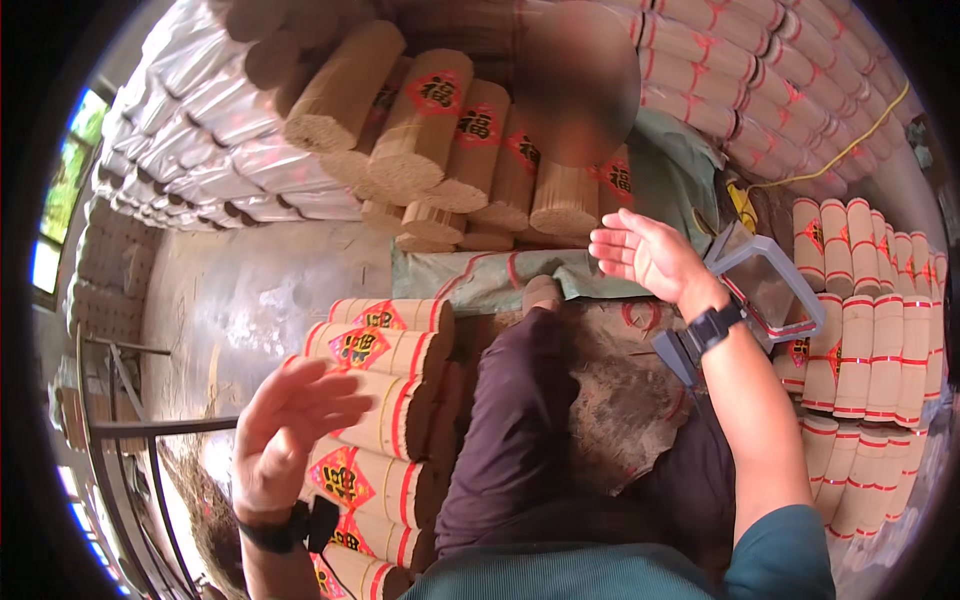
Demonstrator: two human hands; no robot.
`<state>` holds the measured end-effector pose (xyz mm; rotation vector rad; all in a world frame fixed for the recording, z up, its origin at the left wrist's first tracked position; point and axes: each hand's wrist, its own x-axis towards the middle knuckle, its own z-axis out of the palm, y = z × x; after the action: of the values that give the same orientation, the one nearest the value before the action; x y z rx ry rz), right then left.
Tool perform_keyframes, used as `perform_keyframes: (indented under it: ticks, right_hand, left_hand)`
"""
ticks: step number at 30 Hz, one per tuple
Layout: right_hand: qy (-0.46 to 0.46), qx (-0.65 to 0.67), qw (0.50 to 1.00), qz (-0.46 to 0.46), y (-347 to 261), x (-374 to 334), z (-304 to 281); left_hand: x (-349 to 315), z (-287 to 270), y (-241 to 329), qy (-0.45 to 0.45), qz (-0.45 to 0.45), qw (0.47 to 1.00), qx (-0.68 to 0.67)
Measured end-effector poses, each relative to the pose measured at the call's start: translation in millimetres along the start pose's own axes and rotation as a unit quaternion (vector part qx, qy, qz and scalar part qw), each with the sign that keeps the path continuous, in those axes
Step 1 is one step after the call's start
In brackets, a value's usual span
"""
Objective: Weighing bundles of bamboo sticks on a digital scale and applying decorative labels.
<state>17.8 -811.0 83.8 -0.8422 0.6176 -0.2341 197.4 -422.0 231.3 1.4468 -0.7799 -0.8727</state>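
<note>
My left hand point(300, 425) is raised over the left stack of tan bundles point(385, 410), with its fingers apart and nothing in it. These thick cylindrical bundles carry red bands and red diamond labels. Stretched out flat, my right hand point(645, 255) is empty in front of a pile of similar bundles point(425, 125). Some of that pile have red diamond labels, and the ends facing me look like packed thin sticks. Beside my right wrist is a grey plastic frame with an open middle point(808, 300). Dark straps circle both wrists.
A green tarp point(480, 280) lies under the pile. Red-banded bundles point(868, 340) are stacked at right, near a yellow cord point(850, 182). Wrapped bundles point(700, 50) rise behind; a metal rail point(165, 428) stands left. A blurred round patch covers part of the far centre.
</note>
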Motion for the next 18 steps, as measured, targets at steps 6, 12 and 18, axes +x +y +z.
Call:
perform_keyframes:
  ticks: [6,12,18]
  right_hand:
    - [0.134,0.044,0.989,0.035,3.5,82.1,-79.5]
    - [0.194,-0.018,0.979,0.060,13.9,152.6,-101.9]
    - [0.247,-0.163,0.953,0.067,43.7,219.9,-149.0]
  left_hand:
    - [244.6,77.4,-32.5,-0.170,-0.060,0.959,-0.219]
    - [441.0,88.5,-205.6,-0.049,0.007,0.990,0.132]
    - [476.5,155.0,-307.4,0.059,-0.090,0.958,0.265]
